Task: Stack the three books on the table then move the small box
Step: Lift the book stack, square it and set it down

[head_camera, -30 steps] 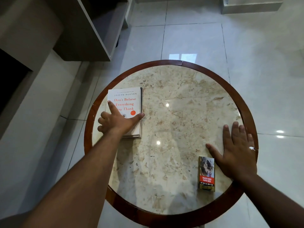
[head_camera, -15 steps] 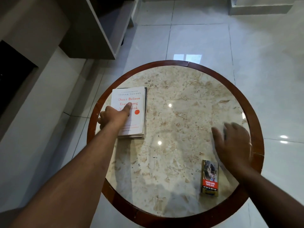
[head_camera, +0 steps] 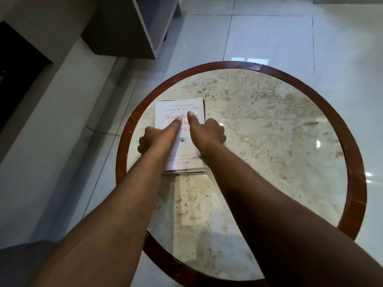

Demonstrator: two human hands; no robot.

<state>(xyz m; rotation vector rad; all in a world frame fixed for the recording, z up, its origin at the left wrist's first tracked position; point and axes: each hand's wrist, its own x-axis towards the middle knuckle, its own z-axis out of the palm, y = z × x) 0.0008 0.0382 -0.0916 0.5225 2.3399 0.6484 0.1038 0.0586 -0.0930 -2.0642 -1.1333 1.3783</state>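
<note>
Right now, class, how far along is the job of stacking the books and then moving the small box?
Done: the books appear to lie in one pile on the left of the round table; how many cannot be counted. In hand: the left hand and right hand clasp the pile's sides, thumbs on the white cover. Left: moving the small box, which is out of sight here, possibly behind the right arm.

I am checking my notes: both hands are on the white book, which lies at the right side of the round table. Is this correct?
Not quite. In the head view the white book lies at the left side of the round table, not the right. The left hand and right hand are indeed on it.
</note>
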